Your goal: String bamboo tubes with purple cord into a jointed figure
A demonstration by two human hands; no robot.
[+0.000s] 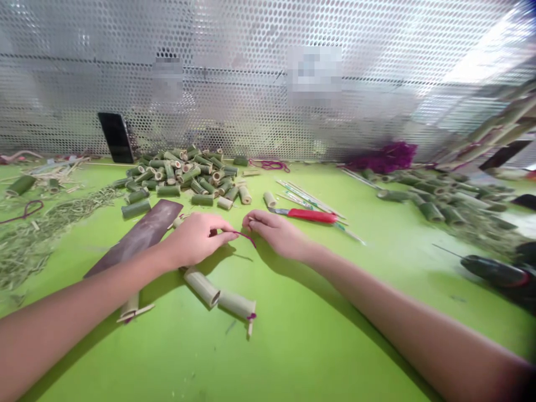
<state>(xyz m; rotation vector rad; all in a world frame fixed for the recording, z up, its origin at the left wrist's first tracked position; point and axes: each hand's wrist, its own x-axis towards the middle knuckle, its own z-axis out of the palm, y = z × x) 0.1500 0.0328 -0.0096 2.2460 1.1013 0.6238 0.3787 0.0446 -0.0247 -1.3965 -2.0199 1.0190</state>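
My left hand [199, 239] pinches a thin purple cord [251, 239] between thumb and forefinger, and the cord's loose end sticks out toward the right. A short gap away, my right hand [276, 234] has its fingertips closed together; whatever they hold is too small to make out. Below my left hand lie two peeled bamboo tubes [237, 304] end to end. A small stick [250, 328] is tied with purple cord at the end of the nearer one. Another bamboo tube [130, 305] with a tied stick shows partly behind my left forearm.
Cut green bamboo pieces [184, 174] are heaped beyond my hands. A dark flat strip [142, 235] lies left, near shavings [46, 240]. A red-handled knife [312, 216] and thin sticks lie right, a drill [496, 271] farther right. A phone [116, 137] leans against the perforated metal panel [251, 111].
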